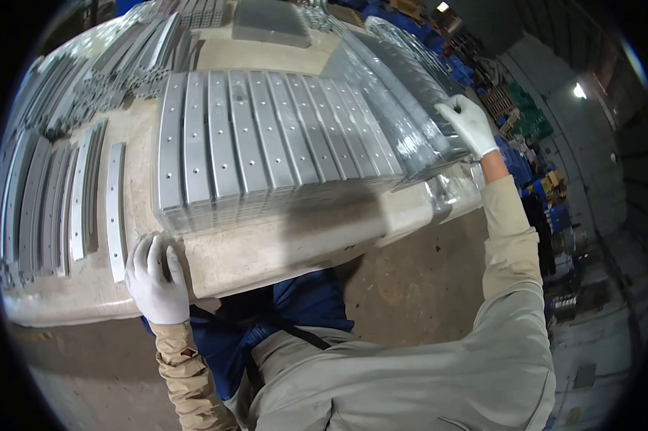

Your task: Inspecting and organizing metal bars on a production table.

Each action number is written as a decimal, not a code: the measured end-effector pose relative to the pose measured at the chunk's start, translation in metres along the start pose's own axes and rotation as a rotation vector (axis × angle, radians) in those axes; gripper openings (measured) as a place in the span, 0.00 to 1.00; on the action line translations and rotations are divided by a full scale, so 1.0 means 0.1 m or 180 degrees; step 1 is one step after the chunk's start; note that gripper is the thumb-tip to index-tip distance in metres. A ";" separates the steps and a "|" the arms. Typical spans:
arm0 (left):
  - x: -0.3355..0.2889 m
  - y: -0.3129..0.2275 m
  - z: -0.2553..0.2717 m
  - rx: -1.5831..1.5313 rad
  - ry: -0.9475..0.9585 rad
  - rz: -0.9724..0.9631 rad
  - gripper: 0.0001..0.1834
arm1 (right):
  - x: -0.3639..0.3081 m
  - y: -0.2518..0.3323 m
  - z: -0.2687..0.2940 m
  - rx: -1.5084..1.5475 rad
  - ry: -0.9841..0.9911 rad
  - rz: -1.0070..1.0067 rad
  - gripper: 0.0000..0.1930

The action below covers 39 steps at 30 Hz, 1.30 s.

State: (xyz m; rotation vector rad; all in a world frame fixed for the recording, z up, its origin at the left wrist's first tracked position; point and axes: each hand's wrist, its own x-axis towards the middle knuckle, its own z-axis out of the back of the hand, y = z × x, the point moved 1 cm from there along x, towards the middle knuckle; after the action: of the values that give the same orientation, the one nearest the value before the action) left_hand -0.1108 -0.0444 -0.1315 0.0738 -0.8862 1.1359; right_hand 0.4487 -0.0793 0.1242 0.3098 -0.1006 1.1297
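Note:
My left hand (156,280), in a white glove, lies on the table's front edge with its fingers a little apart and nothing in them. Its fingertips are beside a lone silver metal strip (115,212) with holes. Right of that hand stands a neat stack of grey metal strips (259,136), in several side-by-side rows with small holes. My right hand (469,123), also gloved, is at the right edge of long bundles in clear plastic film (403,118). Its fingers are curled in; what they grip, if anything, is hidden.
Loose strips (40,208) and a heaped pile of them (122,61) cover the table's left side. A plastic-covered block (270,21) sits at the back. Beyond the table's right side are blue bins (514,158) and a green crate (529,115). The pale tabletop (266,248) ends just before my body.

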 end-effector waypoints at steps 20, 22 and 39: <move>0.39 -0.21 0.25 -0.1569 -0.0832 0.0832 0.22 | -1.10 -1.40 -1.31 0.2537 -0.2584 -0.0824 0.42; 0.75 -0.65 0.69 -0.1892 -0.1089 0.0716 0.25 | -0.81 -1.42 -1.16 0.3515 -0.2678 -0.1377 0.43; 1.39 -4.44 -1.56 -0.4481 0.2394 0.1638 0.58 | 0.08 -2.41 -0.82 0.3684 -0.0871 -0.1247 0.22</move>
State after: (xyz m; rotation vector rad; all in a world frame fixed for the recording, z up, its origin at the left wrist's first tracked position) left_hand 0.3561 -0.0690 0.0184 -1.6931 -0.8392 0.6586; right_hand 0.6632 -0.1424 0.0018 1.4466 0.3817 0.6408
